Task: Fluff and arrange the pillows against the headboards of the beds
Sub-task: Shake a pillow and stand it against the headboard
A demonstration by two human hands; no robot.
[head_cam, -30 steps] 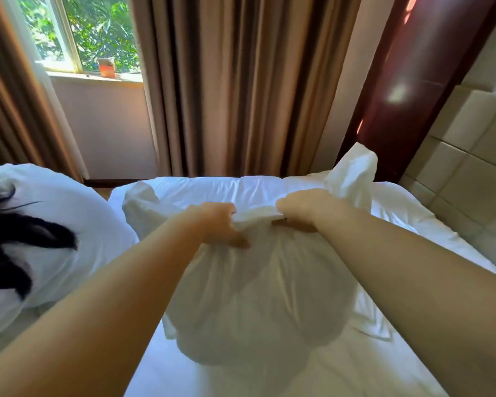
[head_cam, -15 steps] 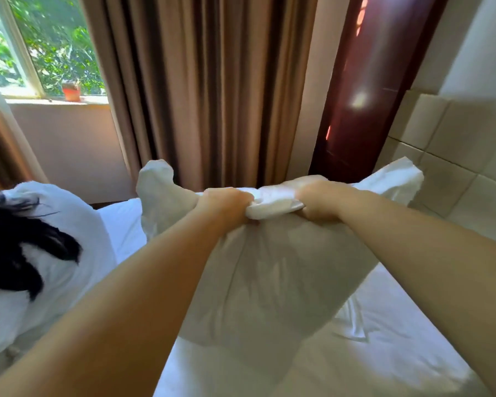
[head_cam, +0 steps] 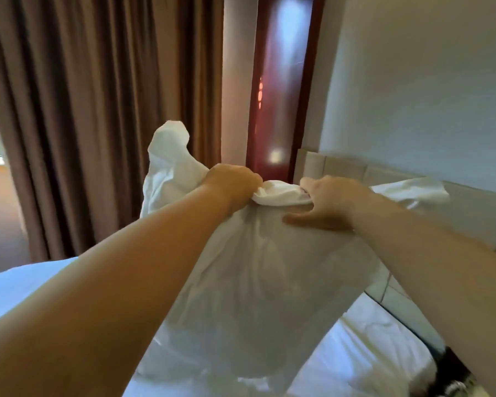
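Observation:
A white pillow [head_cam: 255, 282] hangs upright in front of me, lifted above the bed [head_cam: 370, 353]. My left hand [head_cam: 232, 181] grips the bunched top edge of its case. My right hand [head_cam: 330, 202] pinches the same edge just to the right, with its thumb laid flat on the pillow's front. Two loose corners of the case stick up at the upper left and out to the right. The padded beige headboard [head_cam: 341, 167] runs along the wall behind the pillow and to the right of it.
Brown curtains [head_cam: 98, 110] hang at the left and a dark red wooden panel [head_cam: 281, 96] stands beside them. A pale wall [head_cam: 427, 81] rises above the headboard. White bedding [head_cam: 17, 290] lies at the lower left. A dark object [head_cam: 453, 373] sits at the bed's lower right.
The pillow has risen off the bed and swung to the right toward the headboard. My view has turned right, so the window and the second pillow at the left are out of sight.

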